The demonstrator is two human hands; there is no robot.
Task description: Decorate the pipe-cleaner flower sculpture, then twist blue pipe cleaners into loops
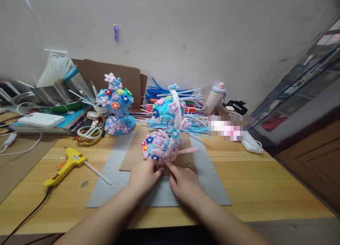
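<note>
At the centre of the frame, the ornament [159, 142] sits on flat brown cardboard [132, 156] over a grey mat [108, 188]: a rounded base of fuzzy flowers, a white, ribbed, curving stem [177, 113] and a fluffy turquoise dome. Thin pink strands jut rightward from it. At its near edge, the left hand [146, 172] and right hand [183, 181] have bent fingers; whether either grips cannot be told. A similar plush ornament [115, 99] stands upper left of centre, beside a white cup [101, 111] of slim sticks. At far upper left, a shiny metallic bin [49, 95] contains translucent whitish sticks. Fuzzy stems [156, 94] lie heaped behind the centre, left of a smooth, pale bottle [213, 99]. On the wood-grained surface [255, 188], lower left, lies a yellow plastic glue gun [63, 168].
</note>
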